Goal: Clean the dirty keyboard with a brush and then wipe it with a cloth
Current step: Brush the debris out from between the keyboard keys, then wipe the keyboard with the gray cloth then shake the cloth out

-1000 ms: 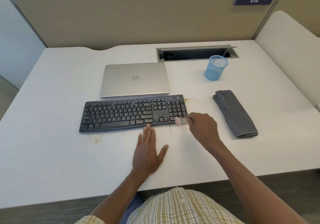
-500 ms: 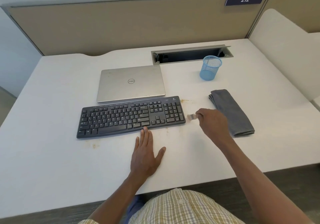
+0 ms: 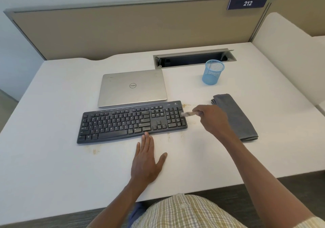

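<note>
Head view: the keyboard [image 3: 132, 122] lies with its long axis running left to right across the surface [image 3: 52, 166], just in front of a closed Dell laptop [image 3: 132, 87]. The right hand [image 3: 212, 117] pinches a small brush [image 3: 187, 113] whose bristles meet the keyboard's right end, so sweeping leftward looks likely. The left hand [image 3: 146, 162] lies flat, fingertips touching the keyboard's front edge. The grey cloth [image 3: 234, 117] waits right of the keyboard. A sign [image 3: 247, 3] reads 212.
</note>
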